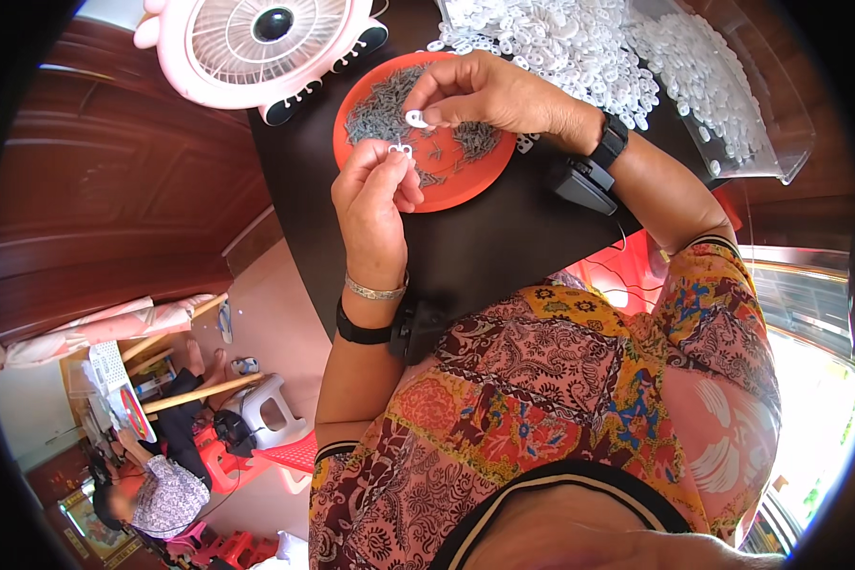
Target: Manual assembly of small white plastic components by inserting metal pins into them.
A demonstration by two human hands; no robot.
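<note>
Both my hands are over a round orange-red plate (461, 197) that holds many small grey screw-like pieces (378, 116). Between thumb and fingers of my left hand (370, 195) is a small white plastic piece (401, 149); thin prongs seem to stick up from it. Just above it, my right hand (494, 90) pinches a white oval plastic piece with a hole (415, 119). The two pieces are close but apart. Whether more pieces are tucked in my curled fingers is hidden.
White oval plastic pieces (560, 43) lie heaped on the dark table (427, 252) beyond my right hand. A clear bin (779, 142) with more stands at right. A pink fan (266, 47) sits far left. Another person (166, 499) sits at lower left near stools (266, 413).
</note>
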